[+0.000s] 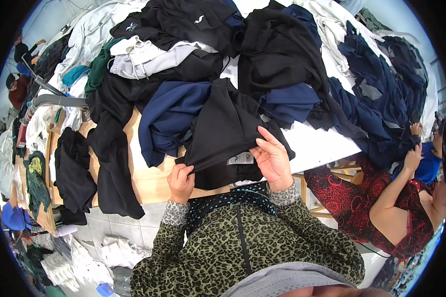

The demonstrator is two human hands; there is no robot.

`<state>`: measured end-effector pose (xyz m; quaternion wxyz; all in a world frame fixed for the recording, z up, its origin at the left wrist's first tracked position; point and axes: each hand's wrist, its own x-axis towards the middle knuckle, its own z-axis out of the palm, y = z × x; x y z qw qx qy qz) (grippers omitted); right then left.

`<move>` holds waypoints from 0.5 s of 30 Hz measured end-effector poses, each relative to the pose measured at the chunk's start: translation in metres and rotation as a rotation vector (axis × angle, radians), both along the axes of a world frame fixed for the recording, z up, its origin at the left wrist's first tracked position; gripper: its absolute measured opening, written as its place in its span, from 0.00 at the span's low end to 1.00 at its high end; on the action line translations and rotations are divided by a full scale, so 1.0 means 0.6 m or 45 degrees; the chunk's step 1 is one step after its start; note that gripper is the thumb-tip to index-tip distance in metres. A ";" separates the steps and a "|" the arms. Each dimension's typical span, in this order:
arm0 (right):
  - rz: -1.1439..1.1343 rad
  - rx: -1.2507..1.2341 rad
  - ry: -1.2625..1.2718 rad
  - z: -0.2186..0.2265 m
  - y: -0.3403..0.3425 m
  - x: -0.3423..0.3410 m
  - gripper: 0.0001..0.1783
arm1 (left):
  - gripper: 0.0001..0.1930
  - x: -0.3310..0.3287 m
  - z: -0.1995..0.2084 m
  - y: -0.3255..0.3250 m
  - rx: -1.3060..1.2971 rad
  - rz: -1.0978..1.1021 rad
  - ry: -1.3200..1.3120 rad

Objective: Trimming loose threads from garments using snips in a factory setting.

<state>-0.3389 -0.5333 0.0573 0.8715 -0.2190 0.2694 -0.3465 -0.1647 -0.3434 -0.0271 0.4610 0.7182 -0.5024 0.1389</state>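
Note:
A black garment (223,123) with a smooth, folded surface lies at the table's front edge before me. My left hand (181,183) is closed on its lower left edge, pinching the cloth between thumb and fingers. At the right end of that edge, my right hand (273,161) has its fingers stretched out and apart, touching the fabric. Between the hands, under the edge, a pale printed label (241,158) shows on black cloth. Navy cloth (171,116) lies directly left of the garment, and a folded navy piece (291,102) sits to its right.
Black clothes (116,166) hang over the front edge at left. Heaped black garments (282,47) and light grey pants (151,62) lie farther back. A grey curved tube (59,100) reaches in from the left. At right, a person in red-and-black patterned clothing (349,198) handles navy cloth (391,94).

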 end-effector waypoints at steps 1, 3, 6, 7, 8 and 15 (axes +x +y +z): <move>-0.024 -0.030 -0.002 0.003 0.002 0.000 0.20 | 0.15 -0.001 -0.001 -0.002 0.005 -0.003 -0.009; -0.052 -0.045 -0.004 0.009 0.006 0.001 0.21 | 0.15 -0.004 -0.001 -0.007 0.003 -0.021 0.012; -0.103 -0.130 0.024 0.005 0.010 0.002 0.24 | 0.16 -0.007 0.001 -0.012 -0.013 -0.047 0.019; -0.122 -0.219 0.049 -0.006 0.011 0.001 0.25 | 0.16 -0.008 0.002 -0.014 -0.031 -0.056 0.005; -0.140 -0.307 0.073 -0.013 0.012 0.001 0.27 | 0.16 -0.010 0.002 -0.015 -0.031 -0.059 0.007; -0.128 -0.258 0.104 0.007 0.022 0.011 0.28 | 0.17 -0.010 0.005 -0.012 0.080 -0.068 0.087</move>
